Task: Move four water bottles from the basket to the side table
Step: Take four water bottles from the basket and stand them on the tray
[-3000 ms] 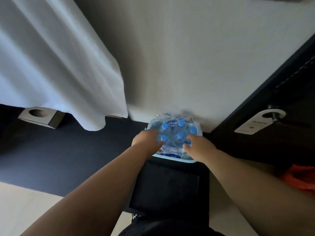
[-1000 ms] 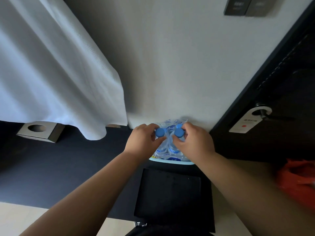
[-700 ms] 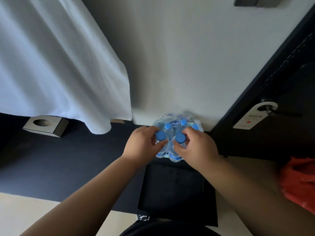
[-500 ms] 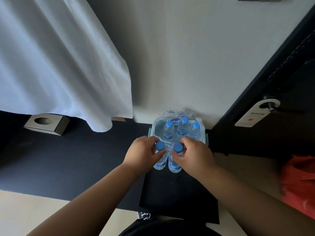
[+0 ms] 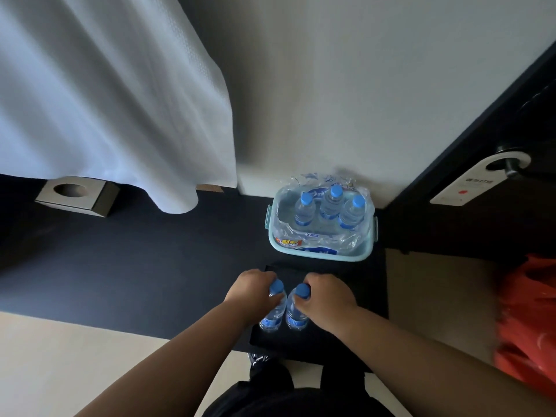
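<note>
Inside basket (image 5: 319,256): three bottles (image 5: 329,206), plastic wrap (image 5: 346,239).

Grips one clear plastic water bottle with a blue cap (image 5: 273,310) by the neck in the left hand (image 5: 251,291), and a second clear blue-capped bottle (image 5: 296,313) in the right hand (image 5: 326,299). Holds both upright, side by side, over the low black bench (image 5: 368,293); cannot tell contact with its top. Beyond, shows three more blue-capped bottles (image 5: 331,203) standing in torn wrap inside a pale blue plastic basket (image 5: 319,256).

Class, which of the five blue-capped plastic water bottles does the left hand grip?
The left bottle of the pair at the black side table: the left hand curls round its neck, the right hand round its neighbour.
</note>
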`<action>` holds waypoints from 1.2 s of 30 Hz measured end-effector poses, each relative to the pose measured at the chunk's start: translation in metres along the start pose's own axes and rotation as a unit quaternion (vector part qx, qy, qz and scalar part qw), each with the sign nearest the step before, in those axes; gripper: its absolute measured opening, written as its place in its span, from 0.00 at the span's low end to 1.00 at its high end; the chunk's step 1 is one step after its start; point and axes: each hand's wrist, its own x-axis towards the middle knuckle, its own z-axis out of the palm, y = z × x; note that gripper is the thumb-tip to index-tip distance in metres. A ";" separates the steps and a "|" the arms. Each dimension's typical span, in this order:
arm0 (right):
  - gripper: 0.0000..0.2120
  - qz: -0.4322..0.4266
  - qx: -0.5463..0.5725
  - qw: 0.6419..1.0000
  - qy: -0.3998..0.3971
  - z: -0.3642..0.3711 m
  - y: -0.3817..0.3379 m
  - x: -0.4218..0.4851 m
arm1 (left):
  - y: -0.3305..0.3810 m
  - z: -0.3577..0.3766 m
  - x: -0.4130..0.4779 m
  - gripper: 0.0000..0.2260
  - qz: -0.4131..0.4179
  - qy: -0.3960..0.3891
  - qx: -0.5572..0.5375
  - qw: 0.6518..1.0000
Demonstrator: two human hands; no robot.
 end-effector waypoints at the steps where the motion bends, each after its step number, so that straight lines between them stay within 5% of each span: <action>1: 0.15 0.009 0.007 1.000 -0.006 0.005 0.002 0.003 | -0.003 0.006 0.001 0.15 -0.003 -0.008 0.003 1.000; 21: 0.18 0.130 0.035 0.991 -0.004 0.051 0.022 0.068 | -0.010 0.051 0.055 0.18 -0.103 0.006 0.057 0.993; 36: 0.21 0.238 0.249 0.939 -0.007 0.121 0.049 0.107 | -0.006 0.100 0.114 0.21 -0.152 -0.012 0.092 0.984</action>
